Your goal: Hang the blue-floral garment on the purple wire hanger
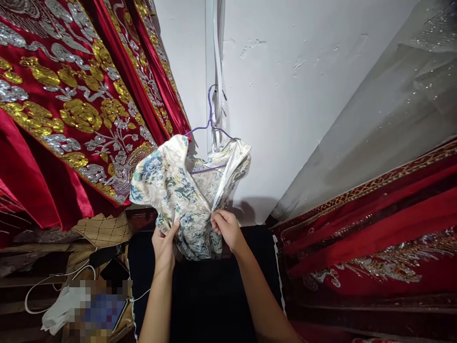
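A small cream garment with a blue and green floral print (178, 190) hangs on a purple wire hanger (210, 125) hooked on a white cable against the white wall. My left hand (164, 247) grips the garment's lower left part. My right hand (225, 227) pinches its front edge near the middle. Both hands are close together at the garment's bottom.
Red satin robes with gold and silver embroidery (71, 105) hang at the left, more red embroidered fabric (374, 224) and a sheer sequinned cloth (400, 105) at the right. A dark cloth (203, 290) lies below. White cables and a blurred object (96, 309) sit lower left.
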The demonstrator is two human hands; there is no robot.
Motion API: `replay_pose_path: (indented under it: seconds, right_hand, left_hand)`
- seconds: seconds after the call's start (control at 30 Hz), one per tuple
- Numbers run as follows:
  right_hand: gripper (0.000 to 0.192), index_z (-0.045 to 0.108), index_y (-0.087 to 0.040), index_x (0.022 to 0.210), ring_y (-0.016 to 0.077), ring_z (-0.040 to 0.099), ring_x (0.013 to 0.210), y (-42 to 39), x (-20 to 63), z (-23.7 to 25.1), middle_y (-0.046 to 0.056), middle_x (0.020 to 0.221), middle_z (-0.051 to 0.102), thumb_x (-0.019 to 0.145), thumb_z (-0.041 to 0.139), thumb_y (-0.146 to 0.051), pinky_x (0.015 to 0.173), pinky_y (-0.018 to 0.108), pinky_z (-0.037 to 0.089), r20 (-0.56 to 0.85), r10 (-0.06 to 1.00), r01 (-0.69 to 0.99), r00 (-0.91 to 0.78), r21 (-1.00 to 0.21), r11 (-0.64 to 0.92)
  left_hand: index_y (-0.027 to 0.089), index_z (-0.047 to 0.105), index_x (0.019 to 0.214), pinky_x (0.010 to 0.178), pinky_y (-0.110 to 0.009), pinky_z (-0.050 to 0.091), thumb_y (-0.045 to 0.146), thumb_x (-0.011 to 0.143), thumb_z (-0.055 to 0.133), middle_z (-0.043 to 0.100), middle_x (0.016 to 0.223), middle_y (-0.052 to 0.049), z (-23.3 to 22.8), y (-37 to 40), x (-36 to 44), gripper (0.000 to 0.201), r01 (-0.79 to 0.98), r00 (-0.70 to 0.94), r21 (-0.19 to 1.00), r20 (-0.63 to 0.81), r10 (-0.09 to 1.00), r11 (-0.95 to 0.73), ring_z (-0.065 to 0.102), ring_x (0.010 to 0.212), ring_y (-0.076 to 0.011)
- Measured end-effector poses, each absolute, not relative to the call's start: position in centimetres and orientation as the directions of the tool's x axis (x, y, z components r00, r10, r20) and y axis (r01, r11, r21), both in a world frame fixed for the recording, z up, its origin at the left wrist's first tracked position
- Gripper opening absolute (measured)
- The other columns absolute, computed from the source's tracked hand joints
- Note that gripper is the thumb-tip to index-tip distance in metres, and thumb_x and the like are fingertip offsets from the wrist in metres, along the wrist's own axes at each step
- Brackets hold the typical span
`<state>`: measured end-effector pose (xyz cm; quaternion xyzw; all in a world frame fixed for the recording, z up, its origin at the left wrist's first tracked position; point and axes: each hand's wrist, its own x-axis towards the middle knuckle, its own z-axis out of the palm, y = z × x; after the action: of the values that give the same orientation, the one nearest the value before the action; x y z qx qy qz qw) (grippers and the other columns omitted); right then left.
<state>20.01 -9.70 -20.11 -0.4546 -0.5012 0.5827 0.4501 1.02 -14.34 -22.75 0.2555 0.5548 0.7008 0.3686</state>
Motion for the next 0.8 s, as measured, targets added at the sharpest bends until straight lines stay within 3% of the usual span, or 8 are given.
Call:
replay_pose_path:
  seconds: [0.1,0.17,0.23,0.33,0.4,0.6,0.8]
  right_hand:
    - [0.031,0.062,-0.019,0.07,0.013,0.045,0.053,-10.0,20.0,-20.1,-0.001,0.058,0.054,0.087,0.059,-0.045,0.05,0.026,0.033,-0.071,0.982,-0.059,-0.175,-0.995,-0.083]
    - [0.032,0.061,-0.019,0.068,0.0127,0.044,0.051,-10.4,19.9,-19.9,-0.001,0.055,0.054,0.088,0.057,-0.044,0.05,0.027,0.032,-0.074,0.977,-0.053,-0.199,-0.995,-0.086]
    - [0.033,0.06,-0.019,0.067,0.0121,0.043,0.049,-10.9,19.8,-19.5,-0.002,0.052,0.052,0.09,0.055,-0.042,0.05,0.026,0.033,-0.06,0.969,-0.048,-0.241,-0.996,-0.074]
    - [0.033,0.06,-0.019,0.066,0.0125,0.045,0.048,-11.7,19.8,-18.4,-0.002,0.048,0.051,0.091,0.053,-0.039,0.054,0.026,0.037,-0.018,0.955,-0.023,-0.298,-0.999,-0.026]
    - [0.032,0.062,-0.019,0.065,0.0132,0.048,0.049,-11.7,20.2,-17.3,-0.002,0.047,0.051,0.09,0.054,-0.037,0.055,0.027,0.039,0.009,0.963,0.003,-0.27,-1.0,0.01]
    - [0.028,0.066,-0.017,0.065,0.0087,0.039,0.041,-7.4,21.9,-10.7,-0.003,0.045,0.052,0.085,0.061,-0.037,0.045,0.023,0.029,0.033,0.999,-0.103,-0.007,-0.994,0.032]
    - [0.026,0.066,-0.013,0.071,0.0045,0.033,0.038,-4.1,21.1,-2.9,0.001,0.051,0.06,0.086,0.063,-0.034,0.04,0.02,0.022,0.259,0.965,-0.244,-0.036,-0.939,0.242]
  left_hand:
    - [0.024,0.057,0.117,0.107,-0.039,0.044,0.035,0.075,0.081,0.061,0.125,-0.008,-23.9,-14.5,2.8,0.05,0.142,-0.784,0.972,0.227,0.578,-0.188,0.056,0.123,-0.0273]
    - [0.025,0.06,0.113,0.104,-0.037,0.044,0.034,0.08,0.076,0.061,0.12,-0.008,-23.9,-14.5,4.7,0.038,0.287,-0.667,0.933,0.356,0.655,-0.215,0.057,0.117,-0.0258]
    - [0.024,0.063,0.107,0.099,-0.035,0.046,0.031,0.084,0.069,0.063,0.112,-0.008,-23.4,-14.2,6.8,0.025,0.296,-0.459,0.923,0.362,0.811,-0.245,0.06,0.109,-0.0252]
    - [0.023,0.061,0.104,0.091,-0.034,0.047,0.027,0.089,0.059,0.064,0.102,-0.007,-22.3,-13.5,8.9,0.016,0.263,-0.295,0.93,0.33,0.897,-0.256,0.061,0.099,-0.024]
    - [0.022,0.059,0.097,0.086,-0.033,0.047,0.027,0.092,0.055,0.062,0.094,-0.005,-21.9,-13.2,9.6,0.008,0.286,-0.257,0.918,0.348,0.902,-0.273,0.061,0.092,-0.0227]
    - [0.019,0.059,0.087,0.076,-0.03,0.046,0.028,0.096,0.055,0.058,0.085,-0.005,-23.6,-13.0,9.6,0.013,0.358,-0.121,0.84,0.475,0.872,-0.408,0.059,0.083,-0.0205]
    - [0.02,0.052,0.078,0.072,-0.027,0.042,0.022,0.095,0.053,0.053,0.079,-0.003,-26.1,-11.8,7.7,0.017,0.447,-0.055,0.79,0.491,0.869,-0.418,0.054,0.077,-0.0174]
